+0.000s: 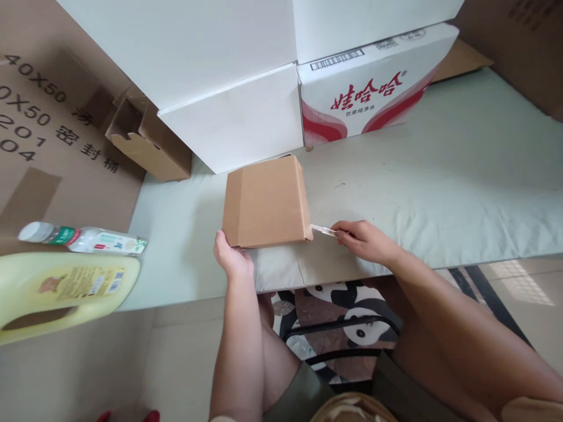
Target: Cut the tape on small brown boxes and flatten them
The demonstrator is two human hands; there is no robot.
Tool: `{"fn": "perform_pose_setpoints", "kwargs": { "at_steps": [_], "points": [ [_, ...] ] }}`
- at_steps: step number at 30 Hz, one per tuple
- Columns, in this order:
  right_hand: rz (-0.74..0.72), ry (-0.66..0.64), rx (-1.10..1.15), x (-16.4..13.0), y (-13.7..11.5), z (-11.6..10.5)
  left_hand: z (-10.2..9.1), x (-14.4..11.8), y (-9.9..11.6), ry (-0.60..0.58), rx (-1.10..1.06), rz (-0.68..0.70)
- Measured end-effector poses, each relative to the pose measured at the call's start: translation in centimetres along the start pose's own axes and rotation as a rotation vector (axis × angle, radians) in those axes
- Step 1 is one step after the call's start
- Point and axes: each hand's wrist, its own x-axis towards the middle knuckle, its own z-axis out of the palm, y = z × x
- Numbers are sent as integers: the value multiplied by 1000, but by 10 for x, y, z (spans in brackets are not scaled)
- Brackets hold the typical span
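Flattened brown cardboard [53,146] reads "40X50", "201", "密封桶" — red-and-white carton [373,94] reads "娃哈哈", "饮用纯净水".

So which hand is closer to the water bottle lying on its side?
The left hand. It holds the near left corner of the small cardboard box, on the side where the water bottle lies. The right hand is beyond the box's right corner, farther away.
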Motion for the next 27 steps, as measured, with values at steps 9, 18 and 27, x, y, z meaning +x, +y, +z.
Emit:
{"fn": "perform_pose_setpoints", "kwargs": {
  "at_steps": [9,18,27],
  "points": [
    [-20,-6,-59,0,-2,1,1,-1,0,1,5,6],
    [-19,-12,-91,1,-1,2,3,-3,2,10,-19,4],
    [24,-22,-130,-1,-1,0,6,-4,5,42,-42,-11]
  ]
}}
